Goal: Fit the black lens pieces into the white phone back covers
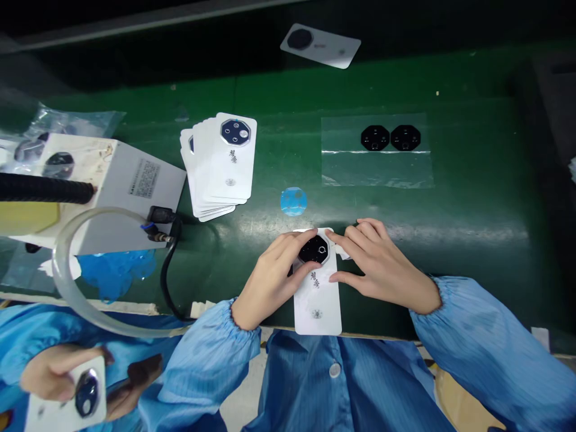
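Observation:
A white card (317,309) lies on the green bench mat (450,180) between my hands, with a black octagonal lens piece (314,249) near its far end. My left hand (270,279) presses down on the card, fingers over the lens piece. My right hand (375,264) comes in from the right, its fingertips at the lens piece and a small white tab (342,253), thumb on the card. A round blue film (293,201) lies just beyond my hands. A fanned stack of white cards (220,165) with octagonal lenses sits to the left.
A clear plastic sheet (377,150) holds two black octagonal pieces. A loose card (320,45) lies at the far edge. At left stand a white machine box (144,186), black hose (40,187), clear tube (67,270) and blue film scraps (114,273). A co-worker's hands (54,372) hold a card lower left.

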The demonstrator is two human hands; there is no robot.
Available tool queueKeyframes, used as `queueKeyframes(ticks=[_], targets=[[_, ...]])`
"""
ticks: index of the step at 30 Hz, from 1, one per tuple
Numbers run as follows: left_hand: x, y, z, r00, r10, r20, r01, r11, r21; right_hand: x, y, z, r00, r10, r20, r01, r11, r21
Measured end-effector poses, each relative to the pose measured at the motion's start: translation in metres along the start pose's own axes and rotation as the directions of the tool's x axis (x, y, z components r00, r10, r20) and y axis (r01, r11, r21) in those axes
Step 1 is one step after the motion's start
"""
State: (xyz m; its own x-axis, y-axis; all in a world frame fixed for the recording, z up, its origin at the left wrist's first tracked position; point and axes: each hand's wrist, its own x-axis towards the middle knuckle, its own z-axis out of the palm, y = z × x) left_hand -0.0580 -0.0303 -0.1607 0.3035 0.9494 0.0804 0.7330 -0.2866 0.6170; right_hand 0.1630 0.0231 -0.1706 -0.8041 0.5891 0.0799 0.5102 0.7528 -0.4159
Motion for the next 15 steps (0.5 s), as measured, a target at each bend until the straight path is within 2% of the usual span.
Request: queueKeyframes(ticks=[15], targets=[[0.0020,0.0049,0.0034,0.999,-0.025,-0.043,0.025,1.000,0.002,0.0001,-0.0007,-0.0008,1.000,0.000,-0.003,0.000,1.000,0.004]])
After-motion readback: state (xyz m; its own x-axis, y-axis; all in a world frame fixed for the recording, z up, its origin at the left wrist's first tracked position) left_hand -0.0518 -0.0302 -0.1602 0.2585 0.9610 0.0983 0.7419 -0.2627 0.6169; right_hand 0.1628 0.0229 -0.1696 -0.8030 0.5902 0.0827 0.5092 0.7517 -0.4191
